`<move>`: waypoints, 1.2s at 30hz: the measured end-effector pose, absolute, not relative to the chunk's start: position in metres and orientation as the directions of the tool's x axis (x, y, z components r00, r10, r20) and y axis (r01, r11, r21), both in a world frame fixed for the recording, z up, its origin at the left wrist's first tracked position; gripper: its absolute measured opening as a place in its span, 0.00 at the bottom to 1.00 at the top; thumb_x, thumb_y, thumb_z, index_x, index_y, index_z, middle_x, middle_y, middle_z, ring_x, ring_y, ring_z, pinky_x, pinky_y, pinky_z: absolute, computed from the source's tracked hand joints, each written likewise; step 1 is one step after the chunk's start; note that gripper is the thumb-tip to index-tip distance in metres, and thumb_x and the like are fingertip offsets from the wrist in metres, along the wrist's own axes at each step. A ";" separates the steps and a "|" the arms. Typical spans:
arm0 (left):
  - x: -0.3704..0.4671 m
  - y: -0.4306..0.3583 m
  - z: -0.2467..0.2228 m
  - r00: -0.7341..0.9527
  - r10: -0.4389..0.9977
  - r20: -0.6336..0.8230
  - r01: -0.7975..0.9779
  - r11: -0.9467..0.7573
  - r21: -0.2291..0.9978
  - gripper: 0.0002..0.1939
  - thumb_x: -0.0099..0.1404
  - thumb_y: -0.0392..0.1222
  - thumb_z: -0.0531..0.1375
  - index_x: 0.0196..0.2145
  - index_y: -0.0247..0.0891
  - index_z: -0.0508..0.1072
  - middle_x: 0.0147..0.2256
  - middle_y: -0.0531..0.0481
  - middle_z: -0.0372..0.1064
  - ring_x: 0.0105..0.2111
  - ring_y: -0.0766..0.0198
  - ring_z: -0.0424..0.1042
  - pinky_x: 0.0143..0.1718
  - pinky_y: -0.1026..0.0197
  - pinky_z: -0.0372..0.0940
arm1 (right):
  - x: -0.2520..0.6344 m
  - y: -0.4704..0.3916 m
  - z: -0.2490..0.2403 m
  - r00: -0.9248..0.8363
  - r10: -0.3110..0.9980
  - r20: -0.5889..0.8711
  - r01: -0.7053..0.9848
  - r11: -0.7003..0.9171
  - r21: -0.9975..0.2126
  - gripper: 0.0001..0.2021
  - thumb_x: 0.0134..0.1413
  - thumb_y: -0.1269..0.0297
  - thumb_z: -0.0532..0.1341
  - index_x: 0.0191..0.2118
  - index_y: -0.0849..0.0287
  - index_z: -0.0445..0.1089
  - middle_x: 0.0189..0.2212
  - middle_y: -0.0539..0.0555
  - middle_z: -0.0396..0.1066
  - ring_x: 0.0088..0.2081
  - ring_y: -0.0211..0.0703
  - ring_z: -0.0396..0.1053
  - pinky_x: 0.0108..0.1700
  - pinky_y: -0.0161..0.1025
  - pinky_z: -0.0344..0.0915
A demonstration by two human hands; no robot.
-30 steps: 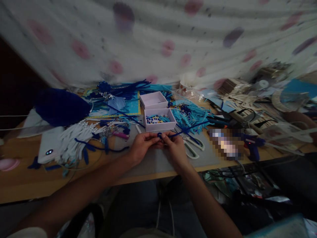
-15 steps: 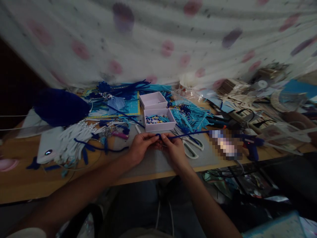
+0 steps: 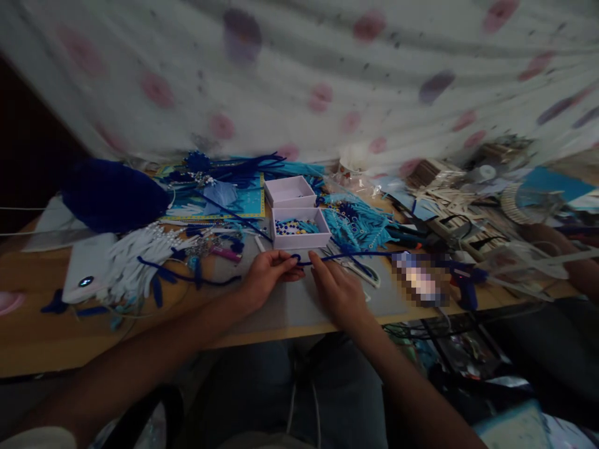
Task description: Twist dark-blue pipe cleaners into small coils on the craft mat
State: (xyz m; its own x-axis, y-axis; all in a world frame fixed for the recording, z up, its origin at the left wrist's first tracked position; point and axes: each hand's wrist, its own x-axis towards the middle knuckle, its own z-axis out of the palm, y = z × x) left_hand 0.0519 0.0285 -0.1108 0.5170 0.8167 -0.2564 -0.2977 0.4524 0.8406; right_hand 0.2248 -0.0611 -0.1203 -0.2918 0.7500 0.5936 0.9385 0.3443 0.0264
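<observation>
Dark-blue pipe cleaner (image 3: 362,254), one — between hands, above the surface (image 3: 60,343); left hand (image 3: 266,277) pinching its loop (image 3: 296,257); right hand (image 3: 340,293) at the stem, grip unclear; a slack pinch could let the loop spring open.

Small craft wkspc, prob home: wood table (image 3: 47,340) w/ scissors (image 3: 376,280), bead box (image 3: 302,241) mid, blue chenille stems (image 3: 259,163) far left, glue gun (image 3: 467,284) right, spotted curtain (image 3: 281,75) at far side.

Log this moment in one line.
Left hand: pinches looped end of dark-blue strand | Right hand: at its straight stretch | Scissors: partly behind right hand | Nearer white box: beyond hands
</observation>
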 end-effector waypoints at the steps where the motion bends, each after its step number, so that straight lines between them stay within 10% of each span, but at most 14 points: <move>1: 0.052 0.029 -0.111 0.522 0.816 -0.248 -0.295 0.445 0.846 0.13 0.53 0.38 0.74 0.29 0.33 0.74 0.25 0.50 0.77 0.27 0.64 0.78 0.34 0.64 0.73 | 0.224 -0.057 -0.118 -0.323 0.748 0.580 0.935 0.349 0.071 0.19 0.66 0.75 0.54 0.61 0.66 0.63 0.38 0.61 0.75 0.37 0.49 0.73 0.37 0.42 0.67; 9: 0.049 0.033 -0.115 0.515 0.838 -0.181 -0.278 0.363 0.890 0.17 0.48 0.46 0.75 0.29 0.34 0.75 0.25 0.52 0.76 0.27 0.64 0.76 0.37 0.61 0.73 | 0.221 -0.035 -0.090 -0.416 0.819 0.397 0.908 0.396 0.136 0.07 0.65 0.72 0.59 0.34 0.59 0.71 0.29 0.54 0.69 0.31 0.43 0.66 0.32 0.38 0.56; 20: 0.049 0.033 -0.113 0.508 0.843 -0.176 -0.262 0.346 0.901 0.17 0.47 0.47 0.75 0.27 0.34 0.75 0.25 0.52 0.74 0.28 0.64 0.74 0.33 0.62 0.71 | 0.231 -0.032 -0.082 -0.507 0.793 0.338 0.861 0.481 0.164 0.08 0.66 0.72 0.57 0.47 0.62 0.73 0.32 0.56 0.71 0.33 0.45 0.67 0.33 0.39 0.57; 36: 0.049 0.029 -0.108 0.528 0.842 -0.112 -0.290 0.303 0.908 0.14 0.53 0.44 0.72 0.34 0.35 0.77 0.32 0.48 0.74 0.34 0.61 0.73 0.34 0.60 0.72 | 0.228 -0.029 -0.101 -0.548 0.666 0.506 0.826 0.527 0.200 0.14 0.70 0.73 0.50 0.37 0.61 0.73 0.33 0.57 0.72 0.34 0.45 0.67 0.37 0.40 0.62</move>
